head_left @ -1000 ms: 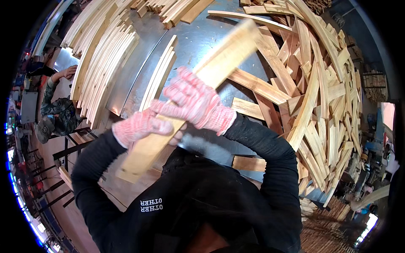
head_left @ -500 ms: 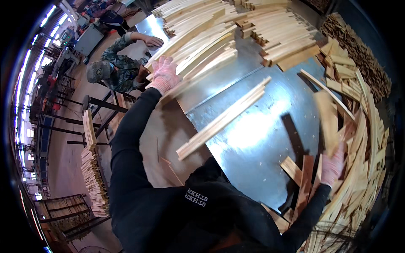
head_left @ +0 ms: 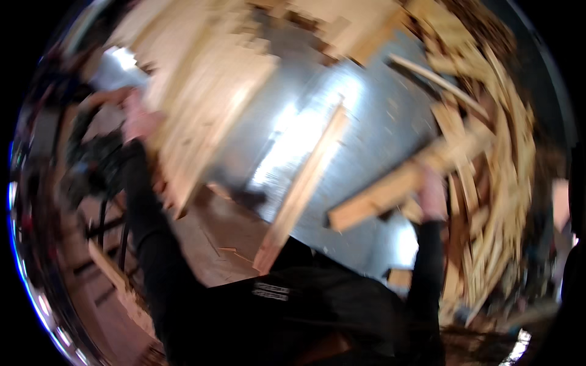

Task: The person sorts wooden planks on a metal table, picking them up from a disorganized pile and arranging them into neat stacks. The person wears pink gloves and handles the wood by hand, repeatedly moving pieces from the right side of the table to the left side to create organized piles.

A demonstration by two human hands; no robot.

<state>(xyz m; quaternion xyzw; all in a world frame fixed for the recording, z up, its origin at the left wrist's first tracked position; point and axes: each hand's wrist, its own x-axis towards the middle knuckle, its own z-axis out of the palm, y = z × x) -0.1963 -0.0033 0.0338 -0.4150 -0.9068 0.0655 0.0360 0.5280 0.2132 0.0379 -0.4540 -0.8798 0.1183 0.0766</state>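
My right hand (head_left: 433,196), in a pale pink glove, grips a flat wooden board (head_left: 373,200) near its middle. The board lies slantwise over the right side of the shiny metal table (head_left: 375,125). On the left, my gloved left hand (head_left: 140,122) is at the outer edge of a wide layer of pale wooden strips (head_left: 213,110). Motion blur smears its fingers, so their grip does not show. Between my hands, a narrow bundle of strips (head_left: 304,183) lies across the table, its near end jutting past the edge.
A tangled heap of offcuts (head_left: 510,165) fills the right side. One thin strip (head_left: 439,82) sticks out of it over the table. A co-worker's camouflage sleeve (head_left: 82,131) is close beyond my left hand. More boards (head_left: 375,39) lie at the far edge.
The view has turned and blurred. My right hand has swung the board from the offcut heap inward over the table. My left hand remains by the layer of strips.
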